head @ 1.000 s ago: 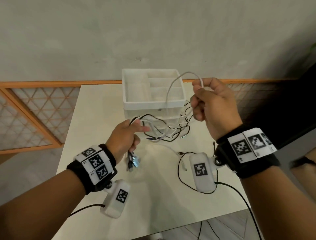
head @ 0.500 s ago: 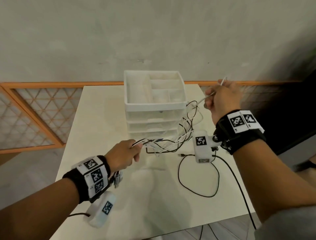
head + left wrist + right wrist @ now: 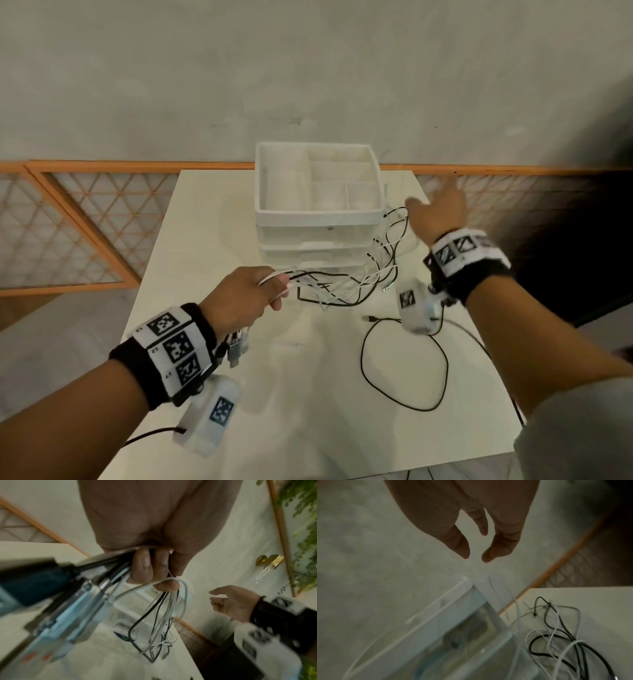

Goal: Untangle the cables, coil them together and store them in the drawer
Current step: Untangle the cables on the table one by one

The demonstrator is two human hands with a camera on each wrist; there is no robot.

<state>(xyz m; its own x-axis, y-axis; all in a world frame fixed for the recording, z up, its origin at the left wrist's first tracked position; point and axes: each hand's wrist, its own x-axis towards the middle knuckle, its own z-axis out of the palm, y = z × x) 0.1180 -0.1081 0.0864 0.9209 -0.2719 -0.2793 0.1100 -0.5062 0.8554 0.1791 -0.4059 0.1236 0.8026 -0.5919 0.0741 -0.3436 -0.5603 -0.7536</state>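
Head view: left hand grips the cables; right hand hangs spread, holding nothing.

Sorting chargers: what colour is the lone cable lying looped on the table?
Black cable, clearest in head view.

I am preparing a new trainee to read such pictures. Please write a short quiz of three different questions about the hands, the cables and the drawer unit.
1. True or false: the right hand holds a cable.
2. Which hand grips the cable bundle? A) left hand B) right hand C) neither
3. Fill in: the lone black cable lies on the ____, apart from the bundle.

Key
1. False: its fingers are spread and hold nothing.
2. A: the fingers curl round the bundle, beside the drawer unit.
3. table.
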